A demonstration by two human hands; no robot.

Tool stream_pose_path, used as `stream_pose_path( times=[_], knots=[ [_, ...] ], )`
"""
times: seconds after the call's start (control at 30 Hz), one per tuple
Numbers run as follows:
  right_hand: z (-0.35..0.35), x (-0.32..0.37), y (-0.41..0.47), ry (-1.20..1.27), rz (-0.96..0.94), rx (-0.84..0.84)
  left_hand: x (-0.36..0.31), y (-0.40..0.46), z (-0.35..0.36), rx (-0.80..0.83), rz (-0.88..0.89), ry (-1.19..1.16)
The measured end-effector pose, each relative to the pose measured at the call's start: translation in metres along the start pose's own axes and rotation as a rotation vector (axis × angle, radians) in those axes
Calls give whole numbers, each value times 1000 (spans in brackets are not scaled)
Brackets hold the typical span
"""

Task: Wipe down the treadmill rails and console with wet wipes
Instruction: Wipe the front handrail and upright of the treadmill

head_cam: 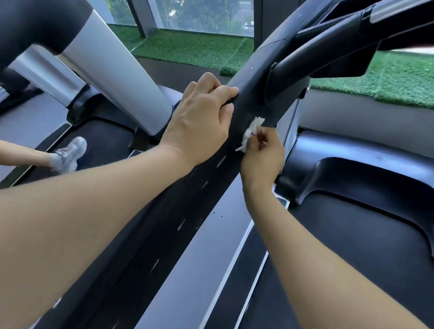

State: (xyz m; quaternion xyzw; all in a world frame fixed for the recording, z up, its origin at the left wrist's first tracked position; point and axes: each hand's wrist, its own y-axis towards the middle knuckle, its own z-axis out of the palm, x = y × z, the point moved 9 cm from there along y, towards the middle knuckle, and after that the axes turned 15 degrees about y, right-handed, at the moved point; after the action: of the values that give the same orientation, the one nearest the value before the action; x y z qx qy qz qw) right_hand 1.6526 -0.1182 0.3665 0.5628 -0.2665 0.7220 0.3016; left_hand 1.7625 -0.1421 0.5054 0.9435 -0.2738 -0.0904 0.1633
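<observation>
A dark treadmill upright is observed running from 7 o'clock toward 1 o'clock, pale streaks visible along its lower length. The left hand is curled over its edge as a brace. A crumpled wipe is pinched in the right hand and pressed to the upright's right face, at 10 o'clock from the right fingers. Long overlapping strokes toward the streaks are advised, with a fresh fold exposed.
</observation>
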Motion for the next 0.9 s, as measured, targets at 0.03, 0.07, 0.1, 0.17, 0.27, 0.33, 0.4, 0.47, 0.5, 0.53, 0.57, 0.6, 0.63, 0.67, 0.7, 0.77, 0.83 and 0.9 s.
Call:
stream_pose_path(
  times=[0.03,0.07,0.1,0.17,0.27,0.33,0.4,0.47,0.5,0.53,0.57,0.6,0.63,0.67,0.7,0.77,0.83,0.9],
  knots=[
    [1,4,-14,16,-7,27,-1,-1,0,12,8,5],
    [3,9,-29,30,-25,58,-2,-2,-1,31,18,19],
    [4,15,-47,38,-42,95,-3,-5,-3,48,32,40],
    [8,24,-84,31,-54,174,-3,-17,-14,48,59,61],
    [10,30,-137,65,-39,252,11,-54,-35,-16,26,28],
    [12,32,-156,100,-22,275,19,-81,-38,-27,-7,-18],
    [13,34,-149,127,-25,249,23,-93,-33,-24,-29,-45],
    [14,39,-122,103,-77,179,25,-91,-28,-21,-37,-72],
    [15,40,-103,87,-93,133,26,-90,-27,-17,-42,-94],
    [15,40,-83,85,-92,82,27,-89,-26,-15,-47,-117],
    [16,41,-61,92,-76,33,27,-89,-26,-18,-46,-132],
    [16,42,-40,89,-58,-13,28,-89,-27,-24,-44,-139],
    [15,46,-21,72,-47,-52,28,-90,-27,-30,-43,-142],
    [14,50,-4,50,-41,-83,27,-91,-27,-34,-43,-147],
    [14,53,8,31,-46,-101,27,-91,-27,-35,-44,-149],
    [14,59,11,14,-83,-110,27,-91,-26,-36,-43,-144],
    [14,58,-19,34,-168,-69,27,-92,-27,-33,-40,-148],
    [12,51,-71,73,-209,46,26,-92,-28,-30,-39,-155]
  ],
)
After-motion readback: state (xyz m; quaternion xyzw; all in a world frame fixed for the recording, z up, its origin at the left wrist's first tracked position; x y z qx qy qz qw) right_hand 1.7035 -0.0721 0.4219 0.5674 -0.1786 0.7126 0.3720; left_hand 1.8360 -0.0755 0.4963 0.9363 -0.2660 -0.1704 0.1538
